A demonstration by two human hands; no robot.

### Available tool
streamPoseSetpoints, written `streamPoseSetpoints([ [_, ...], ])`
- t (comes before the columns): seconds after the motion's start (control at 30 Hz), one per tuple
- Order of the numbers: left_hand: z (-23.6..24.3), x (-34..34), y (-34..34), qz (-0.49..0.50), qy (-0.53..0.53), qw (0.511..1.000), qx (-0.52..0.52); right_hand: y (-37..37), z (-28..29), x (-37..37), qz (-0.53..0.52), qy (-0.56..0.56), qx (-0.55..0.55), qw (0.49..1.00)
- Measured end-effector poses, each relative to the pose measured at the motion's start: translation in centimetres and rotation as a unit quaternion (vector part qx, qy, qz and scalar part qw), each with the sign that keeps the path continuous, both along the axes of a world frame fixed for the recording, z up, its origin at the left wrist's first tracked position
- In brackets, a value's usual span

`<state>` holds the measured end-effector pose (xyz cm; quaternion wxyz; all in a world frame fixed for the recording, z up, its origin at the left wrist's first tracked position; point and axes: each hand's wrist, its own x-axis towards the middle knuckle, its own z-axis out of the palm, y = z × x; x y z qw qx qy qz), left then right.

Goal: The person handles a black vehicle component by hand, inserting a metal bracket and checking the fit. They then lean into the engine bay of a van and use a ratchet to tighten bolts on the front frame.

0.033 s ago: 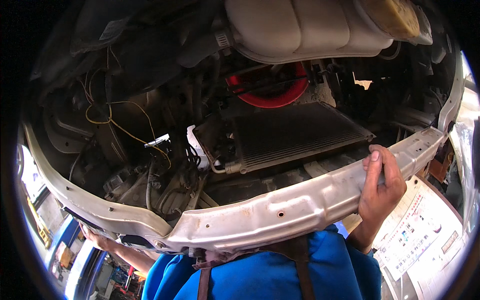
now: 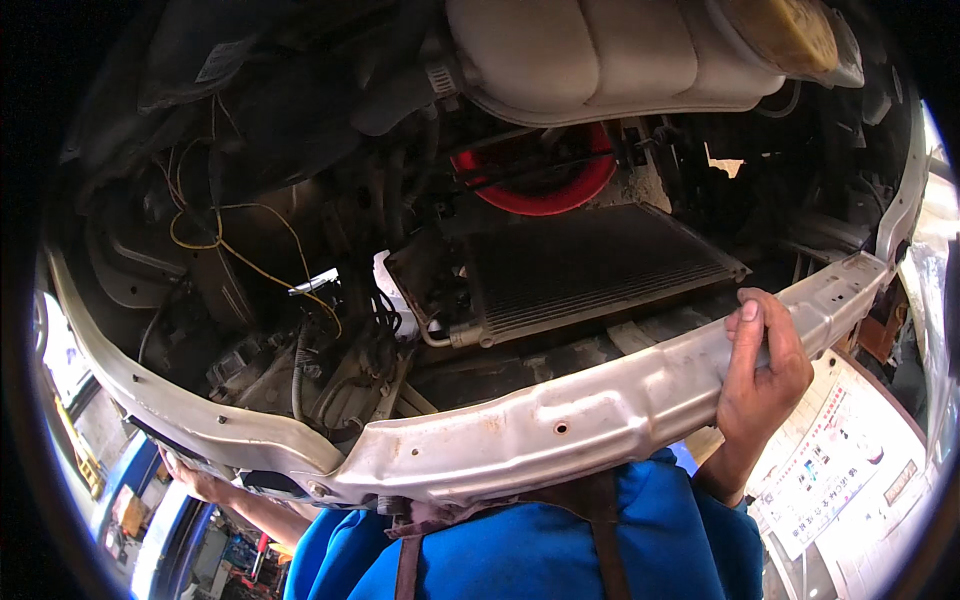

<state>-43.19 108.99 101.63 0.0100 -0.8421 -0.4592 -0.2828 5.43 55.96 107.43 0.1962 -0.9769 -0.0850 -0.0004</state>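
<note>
A pale silver metal crossmember [image 2: 540, 425] spans the front of an opened vehicle bay, directly before my body. My right hand [image 2: 765, 370] is curled over its right part, the thumb and fingers closed at the upper edge. Far to the left, my left hand [image 2: 195, 478] reaches up below the silver front panel [image 2: 215, 420], beside a dark gap. Its fingers are small and partly hidden there. Behind the crossmember sits a dark finned radiator or condenser [image 2: 590, 265], lying tilted, with a red ring [image 2: 540, 200] beyond it.
A pale ribbed reservoir [image 2: 610, 55] hangs across the top. Loose yellow wires [image 2: 265, 270] dangle at left among dark parts and hoses. Printed sheets [image 2: 840, 455] lie at lower right. A blue edge [image 2: 165, 545] and cluttered tools [image 2: 255, 560] show at lower left.
</note>
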Motion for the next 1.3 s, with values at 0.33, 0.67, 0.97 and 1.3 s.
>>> streamPoseSetpoints([
  [0.33, 0.9, 1.2, -1.1, -0.105, 0.146, 0.975, 0.131, -0.3, -0.1, -0.1, -0.003, 0.001, 0.008, 1.0],
  [0.67, 0.5, 0.2, -0.3, -0.086, 0.108, 0.981, 0.137, -0.5, -0.4, -0.1, 0.002, -0.006, 0.013, 1.0],
  [0.97, 0.4, 0.2, 0.2, -0.099, 0.066, 0.987, 0.109, -0.6, -0.3, -0.3, 0.006, -0.01, 0.01, 1.0],
  [1.3, 0.5, -0.1, -0.5, -0.028, 0.041, 0.996, 0.07, -0.6, -0.5, -0.1, 0.007, -0.009, 0.009, 1.0],
])
